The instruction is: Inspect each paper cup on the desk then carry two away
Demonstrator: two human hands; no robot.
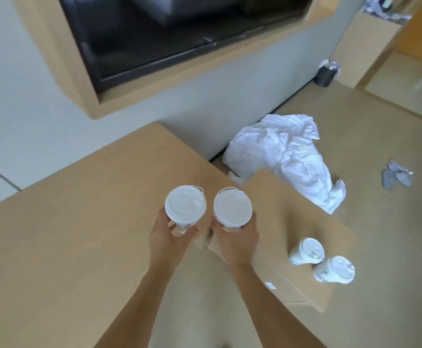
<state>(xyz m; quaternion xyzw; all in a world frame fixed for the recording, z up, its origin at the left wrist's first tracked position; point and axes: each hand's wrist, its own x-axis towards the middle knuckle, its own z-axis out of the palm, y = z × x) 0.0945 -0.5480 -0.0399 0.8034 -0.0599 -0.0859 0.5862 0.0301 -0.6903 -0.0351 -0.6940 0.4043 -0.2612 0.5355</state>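
I hold two white-lidded paper cups upright, side by side, above the tan desk [66,234]. My left hand [169,237] grips the left cup [185,204] around its body. Around the right cup [233,206] my right hand [237,237] is closed in the same way. The two lids are close together but apart. Two more lidded paper cups [307,251] [335,270] stand near the right corner of a lower tan surface [280,209], touching or nearly touching each other.
A dark screen [179,28] is set in a wooden frame on the wall ahead. A heap of white linen [285,156] lies on the floor to the right, with grey slippers [395,175] and a dark bin [326,74] farther off.
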